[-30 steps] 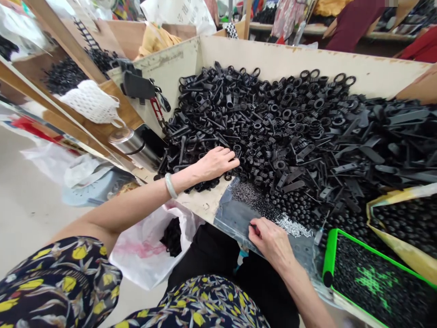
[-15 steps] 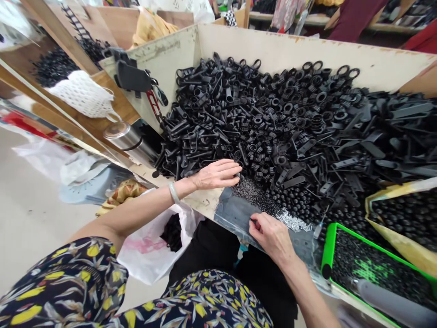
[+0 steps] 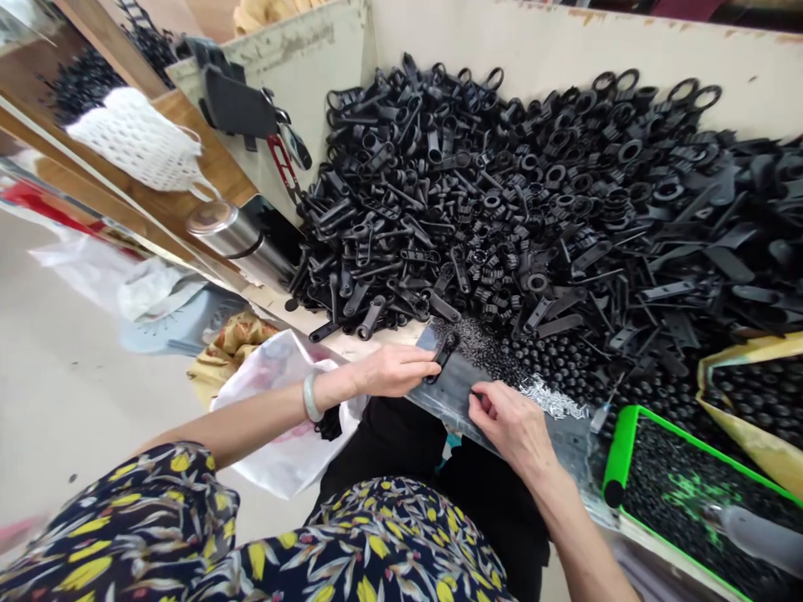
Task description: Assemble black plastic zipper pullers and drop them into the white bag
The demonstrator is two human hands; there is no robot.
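Note:
My left hand (image 3: pixel 401 370) is closed on one end of a long black plastic part (image 3: pixel 444 355), which tilts up over the grey work mat (image 3: pixel 455 395). Just to the right, the thumb and fingertips of my right hand (image 3: pixel 511 418) pinch together on a tiny dark piece (image 3: pixel 478 394), too small to name. Beyond the mat's far edge lie tiny dark bits (image 3: pixel 464 344), round black beads (image 3: pixel 558 359) and a heap of silver pins (image 3: pixel 552 398). A small screwdriver (image 3: pixel 603 410) rests to the right of the pins.
A large pile of black plastic parts (image 3: pixel 439 192) fills the wooden-walled bin. At the right stands a green-rimmed tray (image 3: pixel 618 451) of small black pieces. A steel flask (image 3: pixel 229 234) stands at the left, above a white plastic bag (image 3: pixel 263 376).
My left hand has come back from the pile's edge to the mat, now holding a long black part. My right hand stays pinched near the mat. The view has tipped downward.

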